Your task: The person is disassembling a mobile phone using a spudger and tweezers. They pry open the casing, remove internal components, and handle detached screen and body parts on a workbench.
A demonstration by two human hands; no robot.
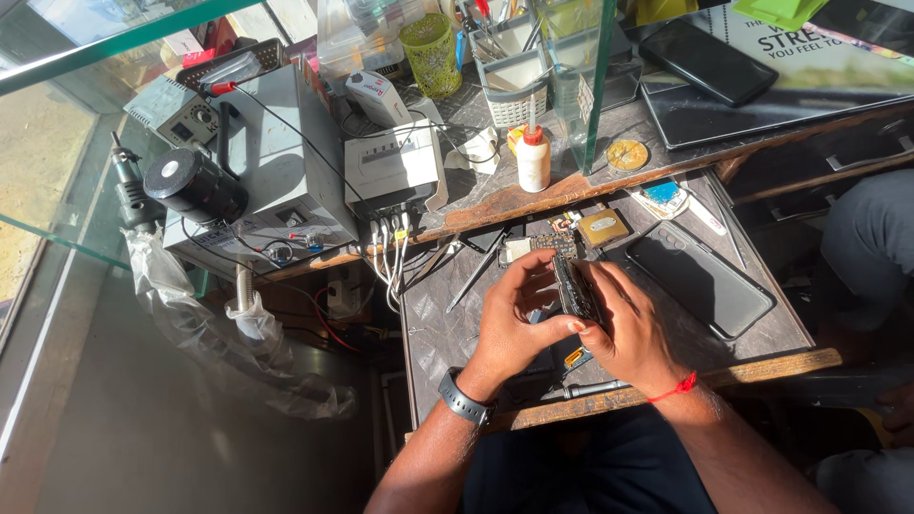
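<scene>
My left hand [511, 322] and my right hand [628, 328] both grip a small dark opened phone body [574, 287], held on edge between them above a pull-out work tray [762, 343]. A dark watch sits on my left wrist and a red thread on my right wrist. Just under my hands lie a screwdriver [590, 388] and a small orange-tipped part [575, 358]. A black phone back panel [700, 281] lies flat to the right of my hands. Beyond my fingers sit a small circuit board [543, 246] and a gold-coloured metal piece [603, 227].
Tweezers [473, 274] lie on the tray's left. On the bench above stand a white bottle with a red cap [533, 157], a grey power unit [390, 171] with white cables, a larger grey station [276, 162], a green mesh cup [430, 43], tool baskets and a black phone [706, 59]. Another person's leg [871, 238] is at right.
</scene>
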